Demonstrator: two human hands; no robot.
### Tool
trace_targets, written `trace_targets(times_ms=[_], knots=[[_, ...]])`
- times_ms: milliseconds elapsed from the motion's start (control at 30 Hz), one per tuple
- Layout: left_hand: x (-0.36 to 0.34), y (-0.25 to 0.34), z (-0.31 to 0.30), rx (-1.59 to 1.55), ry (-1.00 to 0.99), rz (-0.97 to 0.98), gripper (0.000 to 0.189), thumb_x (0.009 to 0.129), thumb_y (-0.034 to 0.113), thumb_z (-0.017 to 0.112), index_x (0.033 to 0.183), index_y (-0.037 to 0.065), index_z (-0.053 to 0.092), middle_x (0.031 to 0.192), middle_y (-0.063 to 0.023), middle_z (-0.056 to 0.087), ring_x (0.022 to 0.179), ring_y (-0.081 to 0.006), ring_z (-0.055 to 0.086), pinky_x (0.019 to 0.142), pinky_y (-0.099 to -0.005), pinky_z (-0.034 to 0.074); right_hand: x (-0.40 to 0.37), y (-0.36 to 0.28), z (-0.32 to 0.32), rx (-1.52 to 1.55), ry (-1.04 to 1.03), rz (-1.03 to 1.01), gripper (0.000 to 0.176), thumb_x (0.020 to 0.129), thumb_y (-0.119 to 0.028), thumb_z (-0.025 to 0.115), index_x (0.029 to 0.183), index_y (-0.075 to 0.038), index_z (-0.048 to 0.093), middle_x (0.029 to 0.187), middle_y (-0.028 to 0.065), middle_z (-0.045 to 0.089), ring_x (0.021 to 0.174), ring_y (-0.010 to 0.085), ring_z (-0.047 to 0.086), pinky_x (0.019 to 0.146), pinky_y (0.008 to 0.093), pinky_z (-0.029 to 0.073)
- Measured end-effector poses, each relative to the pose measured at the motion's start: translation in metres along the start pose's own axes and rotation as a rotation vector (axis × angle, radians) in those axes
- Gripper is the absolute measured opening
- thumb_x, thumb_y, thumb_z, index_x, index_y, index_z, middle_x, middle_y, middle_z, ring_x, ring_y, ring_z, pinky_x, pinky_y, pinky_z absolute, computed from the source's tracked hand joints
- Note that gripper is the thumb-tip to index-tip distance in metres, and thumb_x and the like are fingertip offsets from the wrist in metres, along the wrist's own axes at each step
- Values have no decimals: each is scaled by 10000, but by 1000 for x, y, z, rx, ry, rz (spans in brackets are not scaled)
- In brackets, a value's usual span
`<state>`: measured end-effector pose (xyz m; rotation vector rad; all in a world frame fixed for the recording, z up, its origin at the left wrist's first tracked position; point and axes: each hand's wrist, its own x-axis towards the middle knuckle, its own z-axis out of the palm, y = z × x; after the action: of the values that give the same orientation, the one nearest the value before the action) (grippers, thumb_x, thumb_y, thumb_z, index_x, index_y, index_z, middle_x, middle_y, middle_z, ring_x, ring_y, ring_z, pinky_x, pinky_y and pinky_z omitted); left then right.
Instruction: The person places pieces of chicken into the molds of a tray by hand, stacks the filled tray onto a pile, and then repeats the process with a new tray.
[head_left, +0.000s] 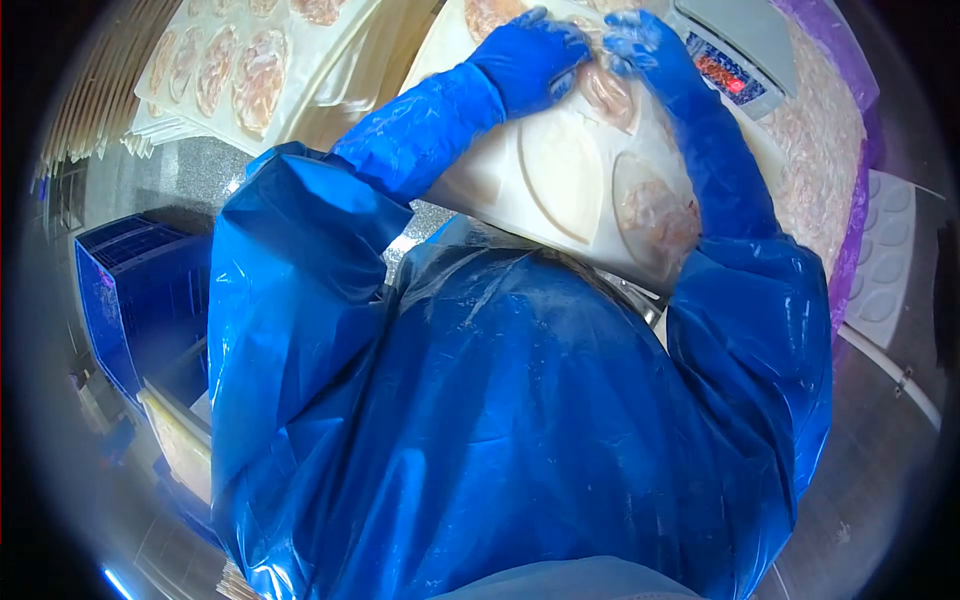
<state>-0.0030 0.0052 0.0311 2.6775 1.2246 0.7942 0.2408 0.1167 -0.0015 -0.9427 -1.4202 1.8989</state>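
Blue apron (540, 400) nearest. Top centre: left hand (540, 62), right hand (640, 45) seemingly shaping meat (608, 98); can't tell finger hold; wants even pressure.

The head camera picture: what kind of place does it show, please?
Probably a food-processing room, perhaps for poultry. The white tray has oval hollows, some holding pale pink raw meat; a larger heap lies within a purple liner; the person wears blue gloves and a blue plastic gown.
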Motion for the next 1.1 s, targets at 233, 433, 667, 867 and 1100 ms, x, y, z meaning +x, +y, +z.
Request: trace_targets(times_ms=[233, 433, 667, 867, 1100], knots=[[10, 1, 3, -28, -25, 0, 280, 784, 101, 565, 1050, 30, 611, 1036, -182, 623, 1001, -359, 599, 900, -448, 469, -27, -32, 37, -949, -91, 78, 549, 878, -249, 741, 1337, -12, 558, 1203, 109, 627, 1034, 157, 604, 827, 284, 525], [6, -10, 12, 10, 64, 108, 297, 781, 103, 561, 1064, 26, 606, 1078, -199, 605, 1044, -366, 583, 929, -457, 456, -47, -45, 52, -789, -62, 128, 580, 870, -280, 753, 1332, -1, 539, 1307, 143, 604, 1205, 219, 549, 1009, 327, 432], [-4, -16, 26, 136, 49, 66, 394, 844, 205, 551, 1187, 15, 595, 1263, -210, 570, 1239, -359, 504, 1089, -509, 350, -113, -35, 54, -149, 258, 298, 244, 1013, -199, 475, 1117, -17, 599, 991, 69, 681, 1023, 179, 644, 879, 352, 505], [8, 28, 25, 181, 47, -109, 643, 874, 349, 537, 1419, 22, 440, 1464, -242, 423, 1418, -393, 317, 1171, -526, 220, -138, -14, 78, -1240, 299, -536, 259, 934, -184, 593, 1146, -40, 632, 1061, 147, 680, 1043, 327, 630, 937, 415, 490], [9, 13, 37, 196, 193, 45, 487, 921, 256, 585, 1368, 71, 520, 1375, -194, 518, 1278, -365, 488, 1104, -483, 355, -190, -21, 85, -104, 59, -179, 303, 951, -21, 529, 1239, 44, 596, 1272, 154, 617, 1137, 232, 613, 995, 333, 477]])
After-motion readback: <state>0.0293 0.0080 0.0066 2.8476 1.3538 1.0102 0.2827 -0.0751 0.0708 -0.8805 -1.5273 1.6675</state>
